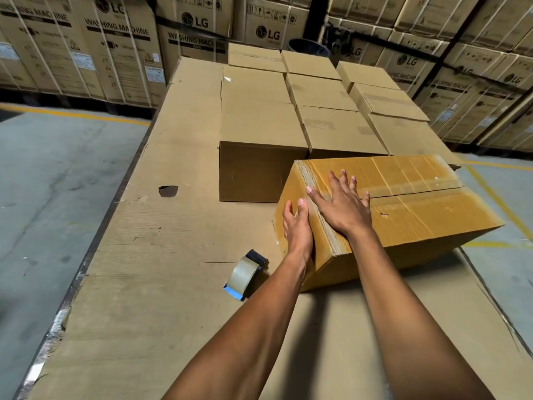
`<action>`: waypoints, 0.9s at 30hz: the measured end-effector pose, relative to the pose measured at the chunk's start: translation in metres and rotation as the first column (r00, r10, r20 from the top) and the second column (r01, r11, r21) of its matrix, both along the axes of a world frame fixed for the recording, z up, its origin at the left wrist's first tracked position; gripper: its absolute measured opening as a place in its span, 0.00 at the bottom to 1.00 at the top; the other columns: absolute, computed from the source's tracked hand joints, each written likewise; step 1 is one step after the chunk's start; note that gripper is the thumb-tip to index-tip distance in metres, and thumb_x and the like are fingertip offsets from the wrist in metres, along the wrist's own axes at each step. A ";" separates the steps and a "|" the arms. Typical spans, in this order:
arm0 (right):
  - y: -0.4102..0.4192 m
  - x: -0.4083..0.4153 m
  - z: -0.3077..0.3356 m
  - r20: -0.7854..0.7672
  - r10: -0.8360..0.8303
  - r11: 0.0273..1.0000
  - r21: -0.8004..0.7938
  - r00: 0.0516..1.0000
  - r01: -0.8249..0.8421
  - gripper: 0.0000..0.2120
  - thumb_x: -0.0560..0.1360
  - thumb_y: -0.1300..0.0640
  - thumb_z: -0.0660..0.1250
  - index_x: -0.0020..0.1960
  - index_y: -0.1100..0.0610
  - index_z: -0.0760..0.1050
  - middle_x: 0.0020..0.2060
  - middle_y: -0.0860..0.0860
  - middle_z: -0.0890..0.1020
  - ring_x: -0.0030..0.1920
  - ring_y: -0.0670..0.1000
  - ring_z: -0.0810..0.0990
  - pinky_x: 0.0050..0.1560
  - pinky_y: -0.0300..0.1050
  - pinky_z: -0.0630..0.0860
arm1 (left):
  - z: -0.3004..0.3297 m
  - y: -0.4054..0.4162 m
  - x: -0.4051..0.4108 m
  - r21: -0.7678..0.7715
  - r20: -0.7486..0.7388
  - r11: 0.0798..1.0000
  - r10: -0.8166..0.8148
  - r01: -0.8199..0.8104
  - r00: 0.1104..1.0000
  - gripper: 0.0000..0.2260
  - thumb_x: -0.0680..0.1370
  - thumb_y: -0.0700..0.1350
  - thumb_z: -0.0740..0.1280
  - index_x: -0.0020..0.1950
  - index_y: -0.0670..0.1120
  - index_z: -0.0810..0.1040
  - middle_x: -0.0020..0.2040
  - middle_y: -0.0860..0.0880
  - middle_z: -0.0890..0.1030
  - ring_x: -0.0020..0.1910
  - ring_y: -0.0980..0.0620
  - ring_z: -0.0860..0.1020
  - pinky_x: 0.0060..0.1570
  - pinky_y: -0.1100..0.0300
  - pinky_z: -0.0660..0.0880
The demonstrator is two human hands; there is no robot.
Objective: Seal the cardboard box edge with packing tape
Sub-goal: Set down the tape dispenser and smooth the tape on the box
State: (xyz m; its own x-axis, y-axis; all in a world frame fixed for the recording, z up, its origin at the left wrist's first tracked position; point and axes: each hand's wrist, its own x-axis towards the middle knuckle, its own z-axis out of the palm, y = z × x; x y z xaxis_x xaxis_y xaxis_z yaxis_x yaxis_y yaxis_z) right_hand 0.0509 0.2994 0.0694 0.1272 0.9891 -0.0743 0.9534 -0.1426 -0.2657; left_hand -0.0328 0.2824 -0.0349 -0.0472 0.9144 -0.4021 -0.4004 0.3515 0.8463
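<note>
Yellow-brown corrugated cardboard box [403, 203] sits skewed at 3 o'clock on the flat cardboard-covered work surface [161, 255], centre flap seam facing up. Right hand [343, 207] lies spread flat on the top by the near-left edge; left hand [297, 229] is flat against the end face, thumb over the corner. Neither grips anything. Likely pressing glossy tape down over that edge. Clear tape roll in a blue-black dispenser [245, 274] lies idle at 7 o'clock, just beside the box. Plain brown cartons [259, 111] are packed tight at 12.

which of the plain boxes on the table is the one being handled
The yellower cardboard box nearest the camera: it sits askew from the neat rows, with the left hand on its end face and the right hand flat on top.
</note>
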 end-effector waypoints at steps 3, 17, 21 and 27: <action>0.002 0.001 -0.003 -0.011 0.013 1.000 0.017 1.000 -0.013 0.35 0.83 0.30 0.47 0.86 0.43 0.47 0.86 0.48 0.45 0.85 0.53 0.42 0.81 0.65 0.40 | -0.006 0.004 0.002 -0.021 0.045 1.000 0.023 -0.022 0.999 0.40 0.73 0.79 0.61 0.83 0.66 0.62 0.83 0.47 0.69 0.78 0.43 0.72 0.79 0.36 0.70; 0.004 0.007 -0.004 -0.111 0.010 0.999 0.038 0.994 -0.005 0.33 0.85 0.38 0.53 0.86 0.44 0.46 0.86 0.47 0.47 0.85 0.51 0.44 0.83 0.61 0.42 | -0.004 0.011 0.000 -0.079 0.126 0.996 0.061 -0.051 0.990 0.29 0.80 0.70 0.65 0.77 0.60 0.67 0.73 0.45 0.78 0.68 0.43 0.80 0.72 0.38 0.78; 0.005 0.008 -0.005 -0.112 0.008 0.999 0.053 0.994 -0.002 0.30 0.87 0.47 0.52 0.86 0.46 0.46 0.86 0.48 0.48 0.85 0.52 0.45 0.83 0.63 0.44 | 0.000 0.015 -0.002 -0.088 0.131 0.995 0.060 -0.049 0.990 0.19 0.85 0.63 0.62 0.75 0.61 0.69 0.72 0.44 0.79 0.68 0.42 0.81 0.72 0.37 0.79; 0.000 0.006 -0.004 -0.093 -0.005 1.000 0.026 0.996 0.008 0.40 0.83 0.31 0.51 0.86 0.50 0.43 0.86 0.47 0.45 0.85 0.50 0.43 0.83 0.60 0.42 | 0.005 0.014 0.000 -0.136 0.236 0.988 0.098 -0.067 0.967 0.44 0.65 0.82 0.73 0.74 0.61 0.68 0.71 0.44 0.79 0.67 0.40 0.83 0.68 0.35 0.81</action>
